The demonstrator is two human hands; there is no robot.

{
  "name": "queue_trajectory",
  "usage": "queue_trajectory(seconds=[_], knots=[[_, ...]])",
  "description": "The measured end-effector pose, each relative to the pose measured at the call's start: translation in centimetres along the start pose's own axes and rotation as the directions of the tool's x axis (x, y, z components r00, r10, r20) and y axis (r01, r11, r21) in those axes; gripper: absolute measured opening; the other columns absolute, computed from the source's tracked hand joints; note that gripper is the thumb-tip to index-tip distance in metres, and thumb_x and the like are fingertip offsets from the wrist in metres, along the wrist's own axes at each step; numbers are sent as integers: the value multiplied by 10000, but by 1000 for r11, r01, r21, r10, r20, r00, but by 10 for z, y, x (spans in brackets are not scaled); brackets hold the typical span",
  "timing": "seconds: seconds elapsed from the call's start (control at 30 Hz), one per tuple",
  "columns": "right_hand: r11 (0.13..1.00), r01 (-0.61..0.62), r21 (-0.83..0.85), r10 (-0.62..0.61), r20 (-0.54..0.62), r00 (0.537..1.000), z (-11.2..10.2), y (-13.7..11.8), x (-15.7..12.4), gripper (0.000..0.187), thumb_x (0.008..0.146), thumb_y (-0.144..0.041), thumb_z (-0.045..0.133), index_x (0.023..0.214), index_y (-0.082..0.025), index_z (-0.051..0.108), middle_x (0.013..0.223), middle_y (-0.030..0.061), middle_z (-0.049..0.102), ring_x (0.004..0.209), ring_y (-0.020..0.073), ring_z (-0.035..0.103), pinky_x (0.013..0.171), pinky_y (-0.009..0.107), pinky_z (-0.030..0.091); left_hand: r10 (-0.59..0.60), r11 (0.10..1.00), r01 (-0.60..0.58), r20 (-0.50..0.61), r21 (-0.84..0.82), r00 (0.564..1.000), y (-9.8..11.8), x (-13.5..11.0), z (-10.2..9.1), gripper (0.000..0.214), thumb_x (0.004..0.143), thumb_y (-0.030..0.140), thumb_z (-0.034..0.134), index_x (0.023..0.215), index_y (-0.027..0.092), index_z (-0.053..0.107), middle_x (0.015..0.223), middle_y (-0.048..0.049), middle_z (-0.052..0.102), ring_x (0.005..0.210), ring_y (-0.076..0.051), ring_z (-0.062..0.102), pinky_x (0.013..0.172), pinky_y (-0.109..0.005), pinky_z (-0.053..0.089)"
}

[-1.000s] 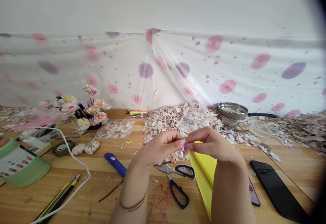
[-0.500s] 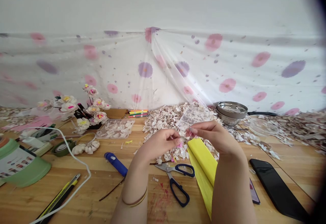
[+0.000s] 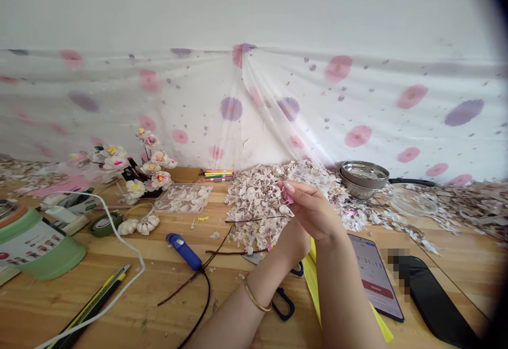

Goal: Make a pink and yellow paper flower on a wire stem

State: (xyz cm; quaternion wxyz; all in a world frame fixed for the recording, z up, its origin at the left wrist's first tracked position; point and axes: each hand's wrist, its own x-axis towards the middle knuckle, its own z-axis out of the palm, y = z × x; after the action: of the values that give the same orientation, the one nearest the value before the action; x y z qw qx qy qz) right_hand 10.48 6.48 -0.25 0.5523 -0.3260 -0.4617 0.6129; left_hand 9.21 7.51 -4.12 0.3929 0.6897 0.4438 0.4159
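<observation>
"Where's the pink piece [image 3: 287, 196]?"
"Just right of centre on my feed, in the right hand [image 3: 317, 212], fingertips pinched on it. I judge it light, soft, easily torn; I'd hold one edge."
"And the left hand [image 3: 292, 240]?"
"Fingers hidden behind the right wrist; I can't tell their state."
"Surroundings?"
"Wooden table [image 3: 153, 325] below, pale scraps [image 3: 251, 193] heaped mid-frame, flowered plastic sheet [image 3: 194, 90] along the wall [image 3: 254, 5]."

head view | faces forward, down | table [image 3: 159, 333] close, wall [image 3: 254, 5] beyond
</observation>
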Motion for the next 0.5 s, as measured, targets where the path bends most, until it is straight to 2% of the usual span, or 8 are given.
queue_trajectory(seconds=[0.07,0.13,0.23,0.27,0.33,0.4,0.5], knots=[[1000,-2,13,2,0,1000,6,0,-1,291,514,-459,911,706,-266,809,900,52,778,885,225,646,830,353,505,-7,1000,7,-79,-3,997,10,4,-4,460,966,147,256,1076,191,700,836,-88,681,1049,-275,631,800,-432,515],[999,49,15,-49,-19,999,9,-1,-4,287,514,-469,910,703,-277,809,903,46,773,981,251,641,905,373,490,-23,1000,25,-121,12,992,11,-4,-22,423,952,144,286,1039,170,699,837,-91,677,1060,-290,622,791,-433,489],[981,193,-38,-194,-28,981,9,-6,-11,227,620,-455,869,771,-293,818,1008,38,750,1148,268,586,1013,386,436,-17,1000,18,-59,22,998,4,-32,-62,228,867,158,489,954,155,700,838,-61,681,929,-278,652,740,-397,462],[970,234,-58,-236,-21,972,8,-9,-15,192,672,-439,843,801,-298,819,1069,34,735,1186,267,565,1029,388,424,-8,1000,10,-52,24,999,3,-42,-74,208,846,154,517,963,153,689,876,-66,688,904,-262,650,752,-386,468],[955,286,-73,-287,-8,958,7,-13,-23,135,748,-398,795,843,-305,816,1185,29,695,1237,265,535,1029,389,426,25,999,-28,-77,-35,997,6,-59,-89,277,864,194,533,1121,170,633,1072,-87,673,965,-235,630,791,-350,484],[950,303,-72,-304,-11,953,6,-16,-31,111,774,-372,776,847,-297,814,1258,32,662,1269,270,515,1005,385,446,54,990,-67,-106,-121,993,13,-71,-95,367,883,255,560,1245,195,560,1182,-91,635,1014,-214,611,818,-322,489],[964,256,-65,-258,-21,966,9,-16,-39,147,752,-375,792,842,-261,815,1307,54,639,1275,287,508,962,378,474,87,972,-110,-119,-207,989,22,-82,-90,410,891,320,590,1277,191,535,1179,-90,635,1026,-207,605,830,-304,485]])
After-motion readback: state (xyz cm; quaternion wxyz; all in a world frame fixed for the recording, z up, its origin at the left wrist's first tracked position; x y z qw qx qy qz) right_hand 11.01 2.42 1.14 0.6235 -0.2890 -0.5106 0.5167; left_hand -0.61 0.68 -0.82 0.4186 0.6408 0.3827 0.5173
